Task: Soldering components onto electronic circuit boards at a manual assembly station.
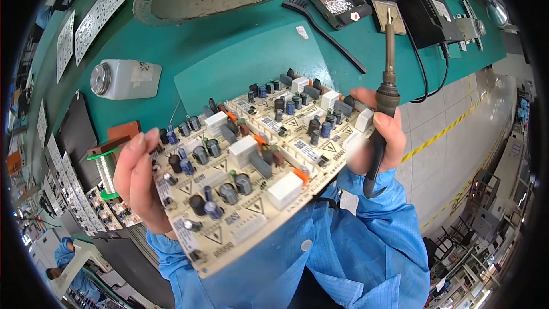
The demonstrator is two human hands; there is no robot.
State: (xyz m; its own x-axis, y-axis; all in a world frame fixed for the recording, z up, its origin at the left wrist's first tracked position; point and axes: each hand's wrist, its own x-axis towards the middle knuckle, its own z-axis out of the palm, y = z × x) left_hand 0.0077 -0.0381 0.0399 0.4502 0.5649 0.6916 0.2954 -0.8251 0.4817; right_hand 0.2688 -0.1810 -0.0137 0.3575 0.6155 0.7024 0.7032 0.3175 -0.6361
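Observation:
A cream circuit board panel [255, 203] is held up tilted in front of me, its component side up. It carries several blue and grey capacitors, white box-shaped parts and orange parts. My left hand [139, 178] grips its left edge, fingertips over the rim. At the far right corner my right hand [391, 133] is closed around the dark handle of a soldering iron [387, 101] while also supporting the panel's edge. The iron's metal tip points up and away from the board. The right fingers under the panel are partly hidden.
On the green mat [189, 46] lie a black brush [329, 37] and a tray of solder bits [338, 4]. A black soldering station [429, 14] stands far right. Left are a white bottle [134, 79], a solder wire spool [106, 175] and more boards [97, 203].

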